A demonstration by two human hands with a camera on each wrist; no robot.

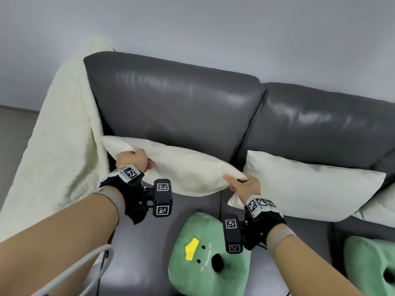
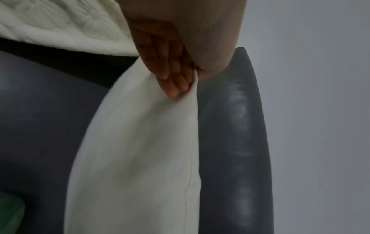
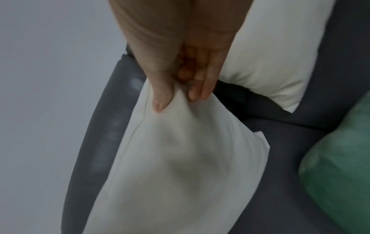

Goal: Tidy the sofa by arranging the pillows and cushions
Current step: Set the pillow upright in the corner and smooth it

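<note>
A cream pillow point(image 1: 177, 167) stands against the grey sofa backrest point(image 1: 171, 99) at the left seat. My left hand point(image 1: 133, 160) grips its upper left edge, fingers curled into the fabric point(image 2: 176, 82). My right hand point(image 1: 241, 184) pinches its right corner between thumb and fingers point(image 3: 174, 101). A second cream pillow point(image 1: 305, 186) leans on the backrest to the right. A green plush cushion point(image 1: 205, 257) with a face lies flat on the seat below my hands.
A cream quilted blanket point(image 1: 57, 146) hangs over the sofa's left arm. Another green cushion point(image 1: 372, 265) lies at the lower right, and part of a third cream pillow point(image 1: 382, 208) shows at the right edge. A grey wall point(image 1: 213, 28) rises behind the sofa.
</note>
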